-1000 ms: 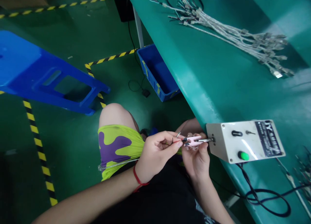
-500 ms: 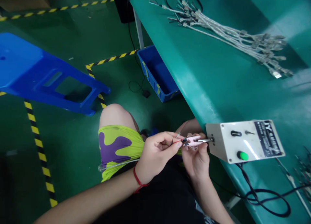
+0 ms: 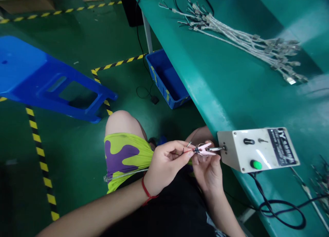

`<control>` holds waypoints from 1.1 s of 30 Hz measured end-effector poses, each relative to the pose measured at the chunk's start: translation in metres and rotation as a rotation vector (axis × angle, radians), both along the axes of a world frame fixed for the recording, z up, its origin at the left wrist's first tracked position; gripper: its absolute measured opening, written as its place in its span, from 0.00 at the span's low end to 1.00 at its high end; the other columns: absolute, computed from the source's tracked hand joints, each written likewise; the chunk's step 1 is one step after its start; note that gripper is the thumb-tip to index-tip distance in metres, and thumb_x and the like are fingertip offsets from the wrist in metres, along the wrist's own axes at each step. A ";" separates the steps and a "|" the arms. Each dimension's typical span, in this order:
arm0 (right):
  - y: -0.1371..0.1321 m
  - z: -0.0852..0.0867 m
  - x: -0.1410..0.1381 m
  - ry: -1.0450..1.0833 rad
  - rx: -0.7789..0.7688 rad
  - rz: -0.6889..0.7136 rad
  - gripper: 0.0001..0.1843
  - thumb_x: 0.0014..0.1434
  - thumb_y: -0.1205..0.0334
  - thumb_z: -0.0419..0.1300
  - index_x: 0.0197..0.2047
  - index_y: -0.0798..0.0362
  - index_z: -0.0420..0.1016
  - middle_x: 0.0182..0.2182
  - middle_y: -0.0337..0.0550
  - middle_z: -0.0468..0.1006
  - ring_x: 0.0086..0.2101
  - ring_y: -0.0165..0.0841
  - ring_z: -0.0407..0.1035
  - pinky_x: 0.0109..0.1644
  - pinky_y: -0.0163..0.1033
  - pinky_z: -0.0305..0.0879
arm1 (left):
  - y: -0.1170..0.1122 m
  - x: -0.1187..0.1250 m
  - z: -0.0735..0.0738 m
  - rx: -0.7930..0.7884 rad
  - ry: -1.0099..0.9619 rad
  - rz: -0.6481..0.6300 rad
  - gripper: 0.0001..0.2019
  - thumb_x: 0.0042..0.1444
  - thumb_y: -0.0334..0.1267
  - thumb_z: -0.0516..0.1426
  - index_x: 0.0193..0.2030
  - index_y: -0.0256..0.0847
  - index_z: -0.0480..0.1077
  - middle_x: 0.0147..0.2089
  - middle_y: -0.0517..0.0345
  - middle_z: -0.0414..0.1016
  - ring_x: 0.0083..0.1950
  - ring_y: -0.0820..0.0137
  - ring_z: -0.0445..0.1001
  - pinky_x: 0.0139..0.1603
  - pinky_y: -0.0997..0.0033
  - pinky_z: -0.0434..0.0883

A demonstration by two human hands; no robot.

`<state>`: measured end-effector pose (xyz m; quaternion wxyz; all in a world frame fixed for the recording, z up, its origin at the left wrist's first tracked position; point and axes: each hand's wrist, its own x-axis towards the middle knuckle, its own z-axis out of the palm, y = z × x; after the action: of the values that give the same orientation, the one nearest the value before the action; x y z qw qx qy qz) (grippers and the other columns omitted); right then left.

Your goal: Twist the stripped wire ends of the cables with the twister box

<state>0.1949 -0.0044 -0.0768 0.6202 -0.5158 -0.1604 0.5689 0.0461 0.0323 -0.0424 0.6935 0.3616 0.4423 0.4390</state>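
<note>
My left hand [image 3: 166,165] pinches thin wires [image 3: 189,150], a red one among them, at the end of a cable. A stretch of clear-jacketed cable [image 3: 125,173] lies over my thigh. The wires run to the jaws of a small pink spring clip [image 3: 203,149], whose handles now spread in a V. This clip sits at the end of a metal rod [image 3: 216,149] that sticks out of a white box [image 3: 241,149]. My right hand [image 3: 209,173] has its thumb and fingers around the clip's handles, loosely; part of the fingers is hidden behind it.
The box, with a green button [image 3: 256,164], stands on the edge of a green table [image 3: 195,72]. A bundle of clear USB cables [image 3: 239,34] lies farther back. A blue bin [image 3: 167,79] and a blue stool [image 3: 51,79] stand on the floor. A black cord [image 3: 282,209] loops beside the box.
The clip's handles have spread apart from a squeezed position, and its jaws have come together at the wires. My left hand stays almost where it was.
</note>
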 end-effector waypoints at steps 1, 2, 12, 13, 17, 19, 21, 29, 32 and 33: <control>-0.005 0.004 0.000 -0.084 0.001 0.040 0.29 0.56 0.28 0.66 0.43 0.46 0.80 0.23 0.32 0.65 0.23 0.30 0.59 0.27 0.36 0.62 | 0.000 0.000 0.000 0.001 0.015 -0.005 0.04 0.62 0.31 0.66 0.35 0.39 0.80 0.47 0.51 0.84 0.40 0.69 0.81 0.39 0.73 0.78; -0.012 0.009 0.001 -0.153 0.000 0.076 0.29 0.59 0.28 0.64 0.43 0.47 0.80 0.21 0.32 0.64 0.22 0.29 0.58 0.25 0.37 0.60 | 0.000 -0.001 0.001 0.004 0.032 -0.010 0.05 0.63 0.31 0.66 0.35 0.39 0.80 0.47 0.51 0.84 0.41 0.68 0.81 0.40 0.72 0.79; -0.049 0.034 0.027 -1.196 0.157 -0.563 0.28 0.52 0.65 0.77 0.57 0.53 0.80 0.33 0.43 0.83 0.25 0.34 0.74 0.28 0.41 0.70 | -0.001 -0.001 0.000 0.051 0.074 0.012 0.05 0.63 0.31 0.66 0.34 0.39 0.78 0.45 0.52 0.82 0.49 0.65 0.81 0.44 0.73 0.78; -0.047 0.033 0.031 -1.200 0.148 -0.572 0.28 0.52 0.65 0.77 0.56 0.53 0.80 0.32 0.43 0.83 0.25 0.34 0.74 0.28 0.42 0.69 | -0.001 -0.002 -0.001 0.047 0.078 0.008 0.05 0.63 0.31 0.66 0.35 0.39 0.78 0.45 0.51 0.82 0.48 0.64 0.81 0.42 0.73 0.78; -0.041 0.030 0.038 -1.221 0.151 -0.559 0.27 0.52 0.63 0.78 0.54 0.54 0.80 0.30 0.43 0.83 0.23 0.34 0.73 0.25 0.42 0.68 | -0.002 -0.002 -0.001 0.033 0.100 -0.001 0.06 0.63 0.34 0.66 0.34 0.39 0.78 0.45 0.50 0.82 0.48 0.62 0.81 0.38 0.71 0.79; -0.040 0.031 0.037 -1.217 0.178 -0.560 0.27 0.52 0.63 0.77 0.55 0.54 0.80 0.30 0.43 0.82 0.23 0.34 0.72 0.25 0.42 0.67 | -0.002 -0.002 -0.001 0.029 0.109 0.005 0.07 0.63 0.34 0.67 0.34 0.39 0.77 0.45 0.50 0.82 0.47 0.62 0.81 0.38 0.71 0.79; -0.038 0.032 0.035 -1.181 0.191 -0.562 0.29 0.53 0.64 0.76 0.57 0.55 0.79 0.30 0.42 0.81 0.23 0.33 0.71 0.25 0.42 0.66 | -0.002 -0.002 -0.002 0.030 0.114 0.008 0.07 0.63 0.35 0.67 0.33 0.40 0.77 0.45 0.49 0.82 0.47 0.62 0.81 0.37 0.71 0.79; -0.035 0.037 0.029 -1.087 0.163 -0.531 0.29 0.53 0.66 0.75 0.58 0.52 0.77 0.26 0.36 0.77 0.21 0.32 0.69 0.24 0.41 0.65 | -0.001 -0.001 0.000 0.036 0.107 0.022 0.05 0.62 0.35 0.68 0.34 0.40 0.80 0.45 0.49 0.83 0.44 0.62 0.81 0.36 0.70 0.80; -0.035 0.039 0.027 -1.063 0.148 -0.547 0.27 0.54 0.66 0.75 0.56 0.54 0.77 0.26 0.38 0.79 0.20 0.32 0.69 0.22 0.41 0.65 | -0.001 -0.001 0.000 0.030 0.107 0.025 0.05 0.62 0.34 0.68 0.33 0.40 0.80 0.44 0.49 0.83 0.44 0.62 0.82 0.36 0.70 0.79; -0.034 0.040 0.027 -1.062 0.140 -0.566 0.26 0.53 0.65 0.76 0.55 0.54 0.78 0.27 0.39 0.79 0.20 0.33 0.70 0.22 0.41 0.64 | -0.001 -0.002 0.000 0.024 0.109 0.021 0.05 0.62 0.34 0.68 0.33 0.40 0.80 0.44 0.49 0.83 0.44 0.62 0.82 0.36 0.70 0.80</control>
<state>0.2216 -0.0387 -0.0373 0.6148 -0.7100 -0.3416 0.0346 0.0442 0.0314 -0.0427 0.6595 0.3885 0.4778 0.4311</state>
